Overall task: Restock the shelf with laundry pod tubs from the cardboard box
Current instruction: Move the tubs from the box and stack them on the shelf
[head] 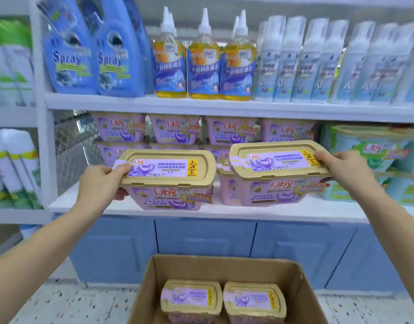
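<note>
The left hand (100, 183) grips the left tub (168, 181) by its end; the right hand (334, 164) grips the right tub (278, 174) likewise. Both tubs hover at the white shelf (295, 210) edge, before stacked tubs. Best set each flat, labels forward, then slide back. Two tubs remain in the cardboard box (304, 288).

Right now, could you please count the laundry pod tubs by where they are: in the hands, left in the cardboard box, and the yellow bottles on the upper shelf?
Tubs in hands: 2, one in the left hand and one in the right hand
Tubs visible in the cardboard box: 2
Yellow bottles, front row: 3
Total: 7
</note>
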`<action>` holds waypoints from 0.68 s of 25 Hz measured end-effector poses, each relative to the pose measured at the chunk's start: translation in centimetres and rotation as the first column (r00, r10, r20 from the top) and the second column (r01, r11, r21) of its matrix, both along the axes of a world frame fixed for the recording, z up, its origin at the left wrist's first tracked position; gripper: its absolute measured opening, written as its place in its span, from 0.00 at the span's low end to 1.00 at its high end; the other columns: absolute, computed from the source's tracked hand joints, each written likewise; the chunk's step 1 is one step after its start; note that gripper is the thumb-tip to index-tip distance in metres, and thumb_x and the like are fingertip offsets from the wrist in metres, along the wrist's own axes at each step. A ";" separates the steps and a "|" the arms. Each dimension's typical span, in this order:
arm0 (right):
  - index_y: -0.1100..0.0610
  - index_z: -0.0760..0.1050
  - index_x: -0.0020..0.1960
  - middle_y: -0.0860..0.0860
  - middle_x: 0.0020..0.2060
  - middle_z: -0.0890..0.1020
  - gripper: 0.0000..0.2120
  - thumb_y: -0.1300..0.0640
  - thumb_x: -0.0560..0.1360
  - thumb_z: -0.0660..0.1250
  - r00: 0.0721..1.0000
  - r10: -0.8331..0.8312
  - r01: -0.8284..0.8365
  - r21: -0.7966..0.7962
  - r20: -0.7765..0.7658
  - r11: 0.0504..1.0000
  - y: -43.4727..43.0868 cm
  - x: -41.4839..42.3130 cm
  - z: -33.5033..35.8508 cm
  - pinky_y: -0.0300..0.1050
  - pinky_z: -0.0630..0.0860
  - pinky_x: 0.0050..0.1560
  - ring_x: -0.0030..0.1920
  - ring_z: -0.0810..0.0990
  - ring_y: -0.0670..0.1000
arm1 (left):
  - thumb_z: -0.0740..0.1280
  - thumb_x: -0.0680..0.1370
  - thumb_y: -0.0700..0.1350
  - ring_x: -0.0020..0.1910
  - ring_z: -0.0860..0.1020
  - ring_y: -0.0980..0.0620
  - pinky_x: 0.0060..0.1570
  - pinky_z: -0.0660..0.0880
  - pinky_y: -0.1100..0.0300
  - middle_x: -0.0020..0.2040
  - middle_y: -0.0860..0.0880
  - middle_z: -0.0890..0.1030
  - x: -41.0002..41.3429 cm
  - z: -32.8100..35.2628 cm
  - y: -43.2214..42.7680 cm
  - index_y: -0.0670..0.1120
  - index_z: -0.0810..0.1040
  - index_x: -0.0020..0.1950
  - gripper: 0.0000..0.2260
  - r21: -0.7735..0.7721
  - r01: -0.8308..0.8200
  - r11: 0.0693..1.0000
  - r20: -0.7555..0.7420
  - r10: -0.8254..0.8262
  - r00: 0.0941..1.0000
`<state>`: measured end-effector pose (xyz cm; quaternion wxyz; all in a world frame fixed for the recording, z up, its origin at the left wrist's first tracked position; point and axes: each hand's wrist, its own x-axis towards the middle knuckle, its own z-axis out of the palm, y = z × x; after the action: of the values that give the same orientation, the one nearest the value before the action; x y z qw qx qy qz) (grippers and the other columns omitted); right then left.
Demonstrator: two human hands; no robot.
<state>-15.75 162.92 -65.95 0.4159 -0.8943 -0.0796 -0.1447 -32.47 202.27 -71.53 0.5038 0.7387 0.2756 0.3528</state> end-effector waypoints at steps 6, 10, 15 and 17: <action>0.61 0.75 0.29 0.67 0.36 0.83 0.21 0.43 0.68 0.66 1.000 -0.008 0.004 0.127 0.027 0.992 3.1 4.6 3.6 0.61 0.78 0.47 0.30 0.79 0.62 | 0.69 0.70 0.49 0.20 0.79 0.47 0.30 0.81 0.52 0.15 0.49 0.75 4.6 5.5 0.6 0.40 0.76 0.29 0.15 0.023 -0.044 0.999 0.061 0.042 0.997; 0.64 0.77 0.41 0.65 0.44 0.83 0.30 0.36 0.60 0.66 0.998 -0.002 0.012 0.147 -0.065 0.989 4.4 7.6 2.6 0.60 0.79 0.51 0.44 0.82 0.64 | 0.70 0.65 0.53 0.31 0.82 0.39 0.43 0.81 0.42 0.20 0.42 0.79 7.2 5.4 1.6 0.40 0.77 0.30 0.16 -0.028 -0.068 0.997 0.012 0.068 0.998; 0.62 0.76 0.40 0.63 0.42 0.83 0.24 0.40 0.66 0.66 0.996 -0.007 0.015 0.096 -0.085 0.995 5.2 9.9 2.2 0.60 0.79 0.51 0.43 0.83 0.64 | 0.70 0.66 0.52 0.31 0.82 0.39 0.45 0.81 0.45 0.19 0.42 0.78 10.1 6.5 2.7 0.37 0.77 0.33 0.17 -0.015 -0.082 0.997 -0.077 0.081 0.994; 0.64 0.76 0.41 0.62 0.39 0.82 0.24 0.40 0.67 0.66 0.994 -0.013 0.023 0.088 -0.110 0.996 5.5 10.0 2.4 0.58 0.80 0.48 0.39 0.83 0.62 | 0.69 0.67 0.51 0.32 0.82 0.39 0.44 0.81 0.45 0.21 0.42 0.79 11.2 7.0 2.8 0.35 0.77 0.36 0.17 -0.008 -0.062 0.998 -0.124 0.061 0.990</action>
<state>-5.71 168.37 -63.54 0.4578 -0.8821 -0.0419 -0.1025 -21.26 205.11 -64.54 0.4791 0.7473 0.3311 0.3199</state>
